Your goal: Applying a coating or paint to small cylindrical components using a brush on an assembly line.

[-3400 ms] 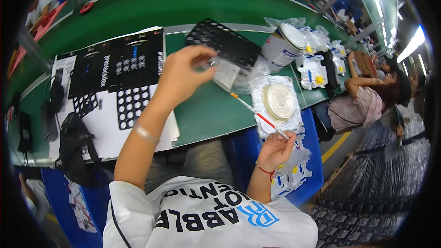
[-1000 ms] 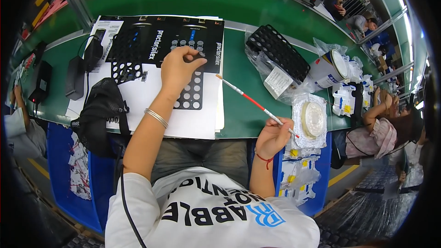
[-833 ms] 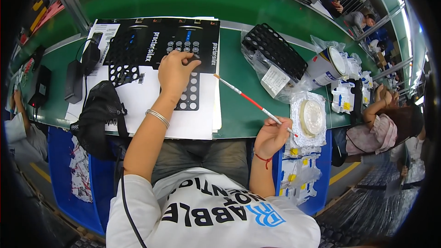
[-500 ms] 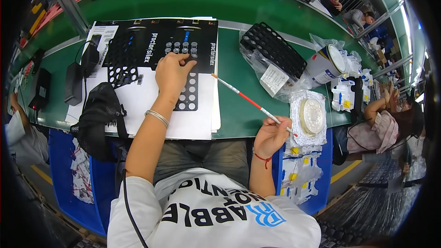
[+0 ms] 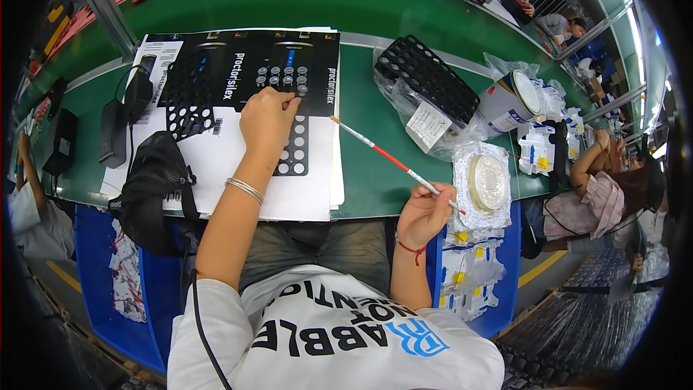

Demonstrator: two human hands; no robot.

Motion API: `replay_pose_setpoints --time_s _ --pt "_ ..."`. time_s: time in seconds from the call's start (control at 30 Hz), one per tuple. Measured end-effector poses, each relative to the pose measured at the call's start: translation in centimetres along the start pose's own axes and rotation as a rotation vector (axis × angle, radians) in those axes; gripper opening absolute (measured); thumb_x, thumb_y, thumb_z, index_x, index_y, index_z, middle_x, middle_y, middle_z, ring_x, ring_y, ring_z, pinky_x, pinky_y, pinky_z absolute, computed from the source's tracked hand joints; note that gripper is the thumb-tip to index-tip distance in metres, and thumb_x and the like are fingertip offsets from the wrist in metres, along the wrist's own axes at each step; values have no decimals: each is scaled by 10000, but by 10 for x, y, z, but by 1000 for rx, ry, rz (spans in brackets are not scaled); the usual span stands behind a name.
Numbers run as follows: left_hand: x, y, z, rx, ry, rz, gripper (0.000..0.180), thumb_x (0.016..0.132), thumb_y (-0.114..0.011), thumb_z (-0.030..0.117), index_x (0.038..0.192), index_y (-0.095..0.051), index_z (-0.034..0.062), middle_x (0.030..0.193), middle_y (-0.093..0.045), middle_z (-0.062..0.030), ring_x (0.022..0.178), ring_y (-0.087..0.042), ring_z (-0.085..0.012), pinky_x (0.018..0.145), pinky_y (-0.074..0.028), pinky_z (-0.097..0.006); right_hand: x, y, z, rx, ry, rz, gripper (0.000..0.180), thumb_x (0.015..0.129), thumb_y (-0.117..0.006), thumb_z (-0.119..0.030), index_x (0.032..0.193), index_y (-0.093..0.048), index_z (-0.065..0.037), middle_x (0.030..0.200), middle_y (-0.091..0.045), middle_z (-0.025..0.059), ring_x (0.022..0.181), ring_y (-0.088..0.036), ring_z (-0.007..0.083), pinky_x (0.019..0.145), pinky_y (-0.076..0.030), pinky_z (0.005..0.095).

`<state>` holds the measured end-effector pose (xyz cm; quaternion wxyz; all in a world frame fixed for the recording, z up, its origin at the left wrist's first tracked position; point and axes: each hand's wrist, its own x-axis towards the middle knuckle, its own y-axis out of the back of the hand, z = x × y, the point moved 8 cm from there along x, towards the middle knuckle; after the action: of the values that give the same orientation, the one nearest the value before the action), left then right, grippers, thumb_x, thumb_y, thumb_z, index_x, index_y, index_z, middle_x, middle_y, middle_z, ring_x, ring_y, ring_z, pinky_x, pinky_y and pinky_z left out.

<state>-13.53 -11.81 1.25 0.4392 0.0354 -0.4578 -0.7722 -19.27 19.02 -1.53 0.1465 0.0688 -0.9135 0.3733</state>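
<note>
A black tray (image 5: 301, 152) with rows of round holes lies on the printed sheets. Small round clear pieces (image 5: 302, 71) sit in its far rows. My left hand (image 5: 266, 124) is over the middle of this tray, thumb and fingertips pressed together at its surface; whatever is between them is hidden. In my right hand (image 5: 424, 214), a thin paintbrush (image 5: 390, 159) with a red and white handle is gripped near its end. Its bristle tip points to the far left, toward the tray's right side, not touching it.
Printed sheets (image 5: 238, 188) cover the bench. Left stand another black holed tray (image 5: 189, 119), a black mesh bag (image 5: 155, 180) and a black power adapter (image 5: 113, 133). Right are stacked black trays (image 5: 426, 81) in plastic, a metal can (image 5: 509, 105) and a round dish (image 5: 487, 182).
My left hand's thumb and index finger have come closer together and shifted slightly nearer along the tray. My right hand keeps the paintbrush almost still.
</note>
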Motion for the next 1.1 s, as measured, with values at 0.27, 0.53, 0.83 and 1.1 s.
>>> replay_pose_setpoints --time_s 0.27,0.53,0.83,1.1 --pt "-4 7 13 14 -100 50 127 697 -679 165 797 -691 87 688 -594 -14 681 -582 -173 584 -480 -281 2 4 -1 -28 13 45 178 897 -442 -210 841 -476 -44 754 -521 74 657 -493 144 607 -389 264" --pt "-5 7 13 11 -109 50 114 705 -661 154 775 -686 67 697 -595 -27 665 -601 -187 559 -488 -290 1 1 -1 -3 -8 20 166 889 -470 -209 862 -499 -48 784 -535 53 698 -494 123 642 -397 233" --pt "-5 11 15 -13 -107 70 127 706 -654 147 801 -684 70 703 -596 -28 618 -594 -190 540 -484 -279 0 3 -1 -15 6 51 169 896 -446 -205 853 -486 -46 780 -519 67 676 -493 140 624 -391 252" --pt "-4 4 12 -30 -115 16 139 727 -631 155 823 -684 70 698 -596 -28 587 -585 -183 533 -477 -276 1 1 -2 -1 13 53 169 897 -443 -203 855 -487 -46 767 -530 71 670 -500 135 619 -393 249"
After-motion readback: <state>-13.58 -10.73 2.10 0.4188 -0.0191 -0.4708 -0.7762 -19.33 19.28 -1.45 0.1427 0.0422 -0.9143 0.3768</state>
